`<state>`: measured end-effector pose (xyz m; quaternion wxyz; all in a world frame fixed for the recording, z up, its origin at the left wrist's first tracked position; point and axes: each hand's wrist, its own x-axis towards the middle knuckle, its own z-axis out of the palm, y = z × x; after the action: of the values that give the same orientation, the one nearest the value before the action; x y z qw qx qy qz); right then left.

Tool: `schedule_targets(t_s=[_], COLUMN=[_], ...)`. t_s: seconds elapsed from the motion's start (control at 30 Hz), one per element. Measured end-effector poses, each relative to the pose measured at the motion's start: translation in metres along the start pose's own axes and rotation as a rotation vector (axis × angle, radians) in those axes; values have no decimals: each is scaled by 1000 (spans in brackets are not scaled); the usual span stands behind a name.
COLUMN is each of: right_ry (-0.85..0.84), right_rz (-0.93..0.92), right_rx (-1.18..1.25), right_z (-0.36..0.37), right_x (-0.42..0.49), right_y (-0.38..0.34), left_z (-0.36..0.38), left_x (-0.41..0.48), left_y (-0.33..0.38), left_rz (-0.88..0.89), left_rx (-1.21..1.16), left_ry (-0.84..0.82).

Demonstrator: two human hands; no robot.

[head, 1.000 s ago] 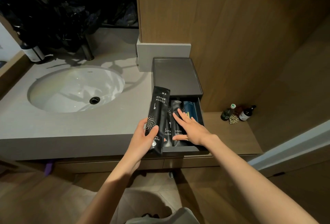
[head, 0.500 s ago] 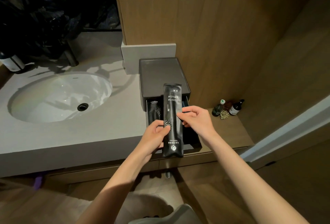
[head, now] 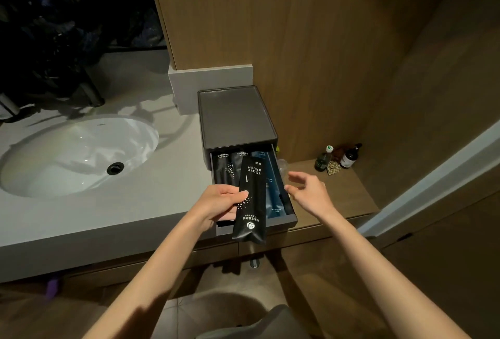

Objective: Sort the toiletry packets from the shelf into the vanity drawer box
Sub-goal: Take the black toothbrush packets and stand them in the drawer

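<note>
Right hand (head: 308, 190) released toothbrush packet (head: 250, 200) — grey counter (head: 135, 203), wood walls.

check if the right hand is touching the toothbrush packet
Apart. The head view shows the right hand open beside the drawer, with the blue packet visible in the gap before the toothbrush packet, which only the left hand holds.
</note>
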<state>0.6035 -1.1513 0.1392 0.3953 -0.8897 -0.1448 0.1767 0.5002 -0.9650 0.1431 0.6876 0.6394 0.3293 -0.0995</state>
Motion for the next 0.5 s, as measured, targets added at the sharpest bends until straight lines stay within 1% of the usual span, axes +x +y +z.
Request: schedule_targets(t_s=[0.07,0.2,0.5], right_ry=[-33,-46,-56], right_rz=[24,55,68], right_rx=[-4,-1,-26], right_z=[4,5,6], right_x=[1,5,15], right_y=[4,4,8], left_z=[1,10,40], left_x=[7,27,62], left_y=[-1,7,12], left_rz=[-26,-43,-4], left_rx=[7,-12,-6], left_ry=[11,84,241])
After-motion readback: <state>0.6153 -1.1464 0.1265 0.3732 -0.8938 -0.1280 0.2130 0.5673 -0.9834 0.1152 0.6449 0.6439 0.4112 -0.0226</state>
